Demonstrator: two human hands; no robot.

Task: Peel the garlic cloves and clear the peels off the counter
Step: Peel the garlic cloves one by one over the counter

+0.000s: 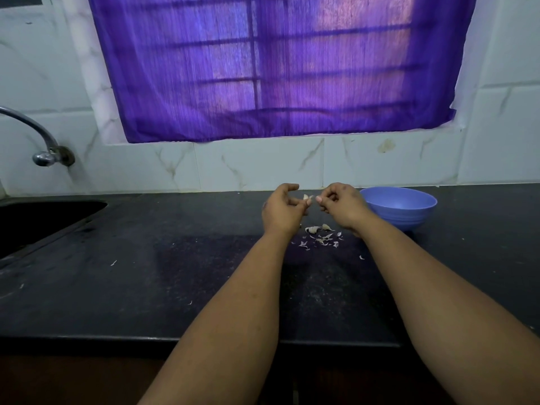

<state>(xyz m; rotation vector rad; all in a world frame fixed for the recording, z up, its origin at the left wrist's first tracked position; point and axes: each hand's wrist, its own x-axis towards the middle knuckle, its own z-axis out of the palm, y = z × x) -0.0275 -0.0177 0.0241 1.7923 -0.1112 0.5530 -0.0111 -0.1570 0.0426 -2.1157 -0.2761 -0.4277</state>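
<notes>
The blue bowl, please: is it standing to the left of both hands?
No, the blue bowl stands on the counter right of the right hand.

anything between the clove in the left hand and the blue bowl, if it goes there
Only the right hand: it sits between the garlic clove pinched by the left hand and the blue bowl. Nothing else visible blocks it.

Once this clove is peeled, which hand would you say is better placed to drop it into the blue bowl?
Probably the right hand: it hovers right beside the blue bowl, while the left hand, pinching the garlic clove, is farther away.
</notes>
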